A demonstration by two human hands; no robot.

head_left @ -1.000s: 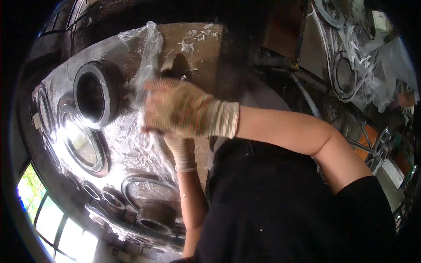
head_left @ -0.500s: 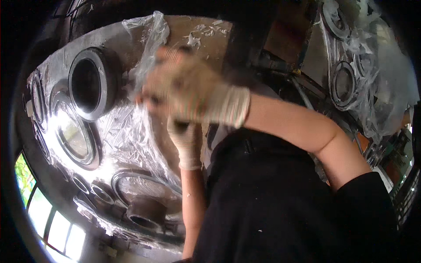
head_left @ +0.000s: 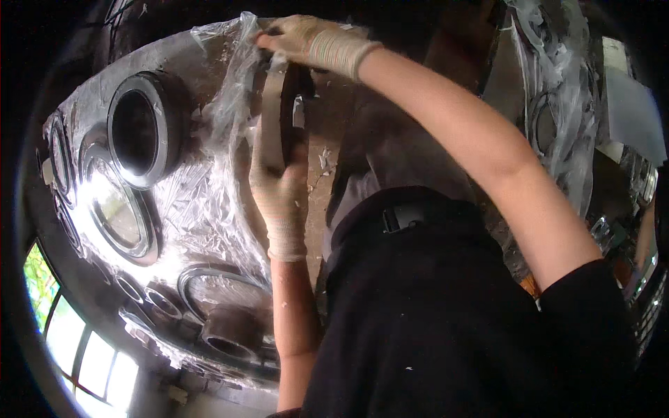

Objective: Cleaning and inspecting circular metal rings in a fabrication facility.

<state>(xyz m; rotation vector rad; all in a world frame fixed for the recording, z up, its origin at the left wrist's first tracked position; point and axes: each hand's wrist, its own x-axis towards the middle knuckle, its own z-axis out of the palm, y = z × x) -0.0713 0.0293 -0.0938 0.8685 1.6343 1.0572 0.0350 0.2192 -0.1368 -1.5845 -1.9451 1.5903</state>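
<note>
A thick dark grey ring [head_left: 274,104], seen nearly edge-on, stands tilted over the near part of the table. My left hand [head_left: 279,191], in a pale knit glove with bare fingertips, grips its lower end, thumb on the right side. At the ring's far end is my right hand [head_left: 296,42], gloved the same way, its fingers curled together next to clear plastic film [head_left: 240,76]. Whether they pinch the film, the ring or a small pale scrap there is hidden.
Crumpled film covers much of the table [head_left: 320,202]. On the left lie a large dark ring [head_left: 157,132], a shiny flat ring [head_left: 143,237] and a short dark cylinder [head_left: 233,334]. More film [head_left: 557,132] hangs over rings at the right. Windows [head_left: 90,355] show at lower left.
My right hand has moved up and away to the ring's far end, after being blurred over the left hand. The left hand has shifted farther up, and the ring now shows plainly.
</note>
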